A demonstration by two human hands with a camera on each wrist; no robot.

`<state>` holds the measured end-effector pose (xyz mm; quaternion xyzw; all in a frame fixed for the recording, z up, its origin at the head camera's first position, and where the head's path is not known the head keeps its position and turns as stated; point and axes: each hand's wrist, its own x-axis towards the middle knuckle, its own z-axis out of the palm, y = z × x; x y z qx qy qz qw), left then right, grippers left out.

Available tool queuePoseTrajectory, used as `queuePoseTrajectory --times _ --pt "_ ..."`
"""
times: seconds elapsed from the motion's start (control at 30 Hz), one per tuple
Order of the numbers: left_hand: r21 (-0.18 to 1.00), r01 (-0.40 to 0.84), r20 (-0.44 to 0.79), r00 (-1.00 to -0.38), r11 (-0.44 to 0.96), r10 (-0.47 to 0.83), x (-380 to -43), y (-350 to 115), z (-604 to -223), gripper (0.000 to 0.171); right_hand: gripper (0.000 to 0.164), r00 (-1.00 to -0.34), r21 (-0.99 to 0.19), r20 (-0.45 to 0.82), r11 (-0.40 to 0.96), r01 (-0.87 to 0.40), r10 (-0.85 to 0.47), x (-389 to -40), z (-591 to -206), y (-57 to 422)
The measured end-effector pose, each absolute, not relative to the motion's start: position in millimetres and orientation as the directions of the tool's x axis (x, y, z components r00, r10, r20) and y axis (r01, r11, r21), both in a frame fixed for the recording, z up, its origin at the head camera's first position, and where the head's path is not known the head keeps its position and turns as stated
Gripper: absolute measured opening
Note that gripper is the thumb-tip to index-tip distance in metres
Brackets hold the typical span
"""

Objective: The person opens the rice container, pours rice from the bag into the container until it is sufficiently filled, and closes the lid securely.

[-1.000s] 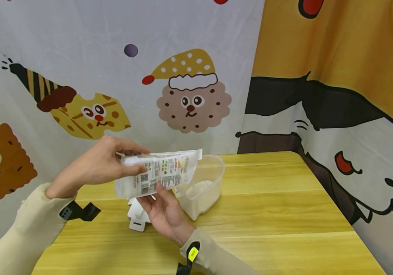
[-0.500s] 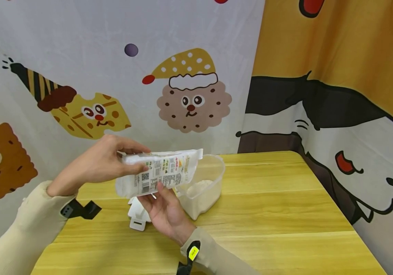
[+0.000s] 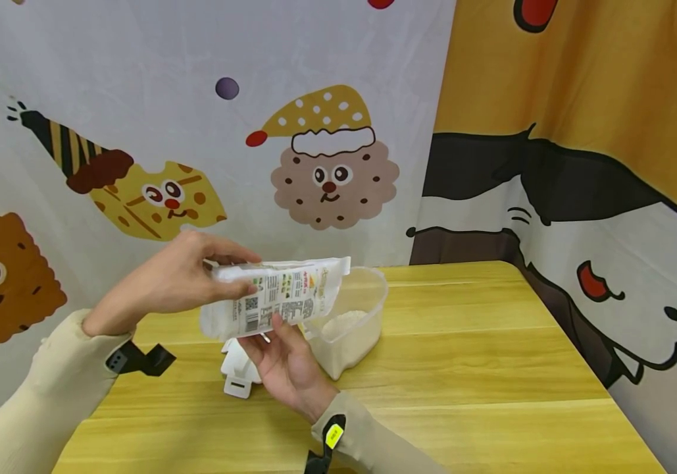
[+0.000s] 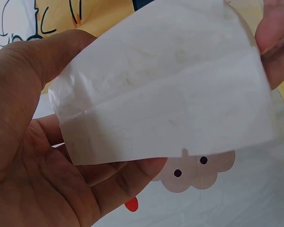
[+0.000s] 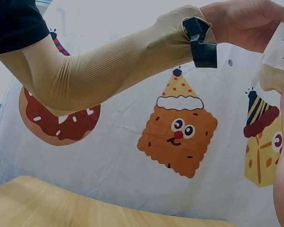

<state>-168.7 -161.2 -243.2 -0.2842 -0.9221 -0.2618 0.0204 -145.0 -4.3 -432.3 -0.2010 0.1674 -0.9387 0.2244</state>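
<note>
Wooden tabletop [image 3: 492, 355]: tub [image 3: 372, 291]; bag [image 3: 285, 299] gripped by my left hand [image 3: 178, 276] and right hand [image 3: 287, 372]; apparently pouring; steady tilt needed next.

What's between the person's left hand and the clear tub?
In the head view, the white printed bag lies between the left hand and the clear tub; the right hand grips it from below.
</note>
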Motion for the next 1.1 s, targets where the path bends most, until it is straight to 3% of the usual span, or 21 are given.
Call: queuePoseTrajectory --times 0.73,1.1 --pt "0.479 0.527 0.137 -0.835 0.702 0.534 -169.1 -162.0 -240.5 0.035 0.046 -0.818 -0.410 0.307 -0.843 0.348 -0.486 -146.3 -432.6 -2.6" --pt "0.449 0.576 0.148 -0.802 0.683 0.579 -167.9 -166.9 -237.4 0.036 0.043 -0.831 -0.407 0.290 -0.847 0.342 -0.475 -147.3 -433.2 -2.4"
